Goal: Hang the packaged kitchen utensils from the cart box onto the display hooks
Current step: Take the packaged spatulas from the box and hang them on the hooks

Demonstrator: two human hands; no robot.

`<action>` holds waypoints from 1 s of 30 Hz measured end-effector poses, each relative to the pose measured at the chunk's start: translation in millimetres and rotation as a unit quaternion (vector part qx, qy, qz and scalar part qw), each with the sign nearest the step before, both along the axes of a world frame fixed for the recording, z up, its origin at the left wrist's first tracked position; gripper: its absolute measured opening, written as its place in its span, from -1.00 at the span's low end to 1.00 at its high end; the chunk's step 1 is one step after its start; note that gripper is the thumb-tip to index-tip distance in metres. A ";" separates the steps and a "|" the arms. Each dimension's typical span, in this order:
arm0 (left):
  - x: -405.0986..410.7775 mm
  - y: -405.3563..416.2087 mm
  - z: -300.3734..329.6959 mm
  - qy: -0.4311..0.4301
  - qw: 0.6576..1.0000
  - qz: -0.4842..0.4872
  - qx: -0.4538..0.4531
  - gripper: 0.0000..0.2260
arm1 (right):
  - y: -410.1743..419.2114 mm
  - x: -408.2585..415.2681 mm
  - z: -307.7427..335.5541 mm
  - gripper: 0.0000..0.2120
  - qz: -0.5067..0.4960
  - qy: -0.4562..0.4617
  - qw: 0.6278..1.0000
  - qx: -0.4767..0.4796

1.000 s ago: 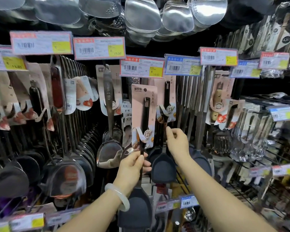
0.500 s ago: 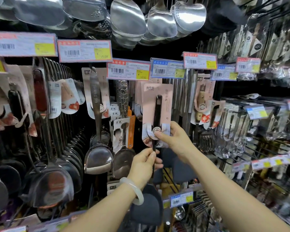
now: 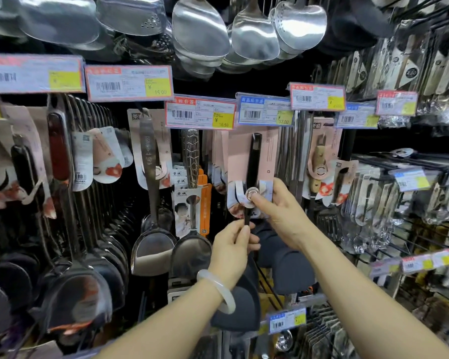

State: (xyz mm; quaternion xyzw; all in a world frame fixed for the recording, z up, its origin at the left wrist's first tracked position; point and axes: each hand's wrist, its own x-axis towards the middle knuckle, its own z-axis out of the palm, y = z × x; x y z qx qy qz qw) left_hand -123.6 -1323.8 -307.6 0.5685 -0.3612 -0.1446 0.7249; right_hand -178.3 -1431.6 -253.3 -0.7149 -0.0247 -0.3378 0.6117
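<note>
The left hand point(image 3: 231, 251), a pale bangle point(image 3: 218, 290) on its wrist, pinches the thin black shaft of a packaged spatula point(image 3: 253, 161) between thumb and curled fingers, just below the pink backing card point(image 3: 237, 154). The right hand point(image 3: 283, 213) grips the card's lower edge, its thumb pressed beside the round metal stud on the handle and its fingers curled behind the card's right side. The spatula hangs upright, its top tucked just under the blue price tag point(image 3: 265, 110), its dark blade point(image 3: 240, 309) low behind the left forearm. Whether the card's hole sits on a hook cannot be seen. Space is tight: more pink cards stand edge-on just to the left, and long steel handles crowd the card's right edge. Further left a steel turner point(image 3: 153, 242) and a steel scoop point(image 3: 192, 251) hang side by side, their bowls near the left hand's knuckles. Overhead, shiny ladle bowls point(image 3: 254, 35) hang down to the row of price tags. To the right, bagged small tools point(image 3: 379, 198) jut forward on long hooks.
</note>
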 end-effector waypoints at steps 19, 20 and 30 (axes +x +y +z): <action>-13.8 -30.4 -1.2 0.007 0.997 0.069 -0.018 -0.75 | -20.1 2.8 1.2 -0.81 0.031 -0.016 0.999 0.007; -12.5 -30.9 -1.4 0.005 0.997 0.069 -0.015 -0.75 | -20.6 2.9 0.6 -0.82 0.032 -0.015 0.999 0.006; -1.8 -30.9 7.7 -0.011 0.998 0.059 -0.015 -0.76 | -19.6 8.3 9.3 -0.77 0.035 -0.033 0.999 0.009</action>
